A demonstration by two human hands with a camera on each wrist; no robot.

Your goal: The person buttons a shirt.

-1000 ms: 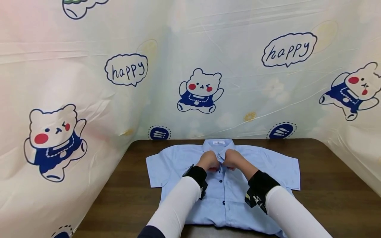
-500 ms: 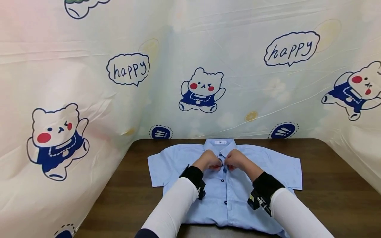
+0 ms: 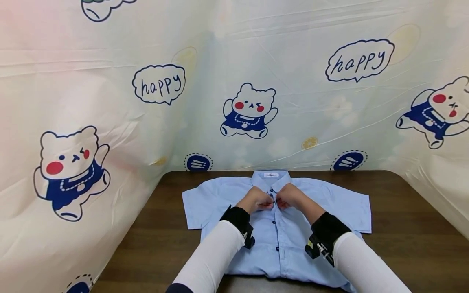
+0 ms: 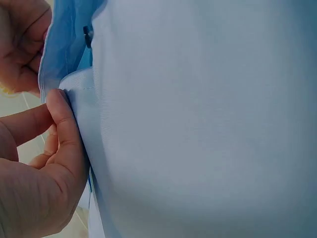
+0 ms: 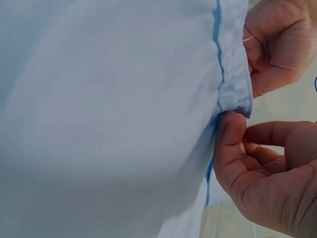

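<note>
A light-blue short-sleeved shirt [image 3: 220,203] lies front up, its collar [image 3: 271,179] at the far side. Both hands meet on its front opening, just below the collar. The left hand [image 3: 259,199] pinches the shirt front between thumb and finger; in the left wrist view the cloth's edge sits at its fingertips [image 4: 58,99]. Opposite it, the right hand [image 3: 289,196] pinches the other side of the opening, with a raised placket [image 5: 235,59] at its fingers in the right wrist view. One dark button [image 4: 88,37] shows above the pinch. Lower dark buttons [image 3: 273,222] run down the front.
The shirt is spread on a dark brown wooden table [image 3: 146,244]. Behind and at both sides hangs a pale curtain [image 3: 198,122] printed with bears and the word "happy". Black straps with cameras [image 3: 327,232] sit on both wrists, over white sleeves [image 3: 216,256].
Both hands stay at the same part of the opening. Their fingers have shifted on the cloth, the left fingertips moving slightly toward the placket. The head view has drifted a little.
</note>
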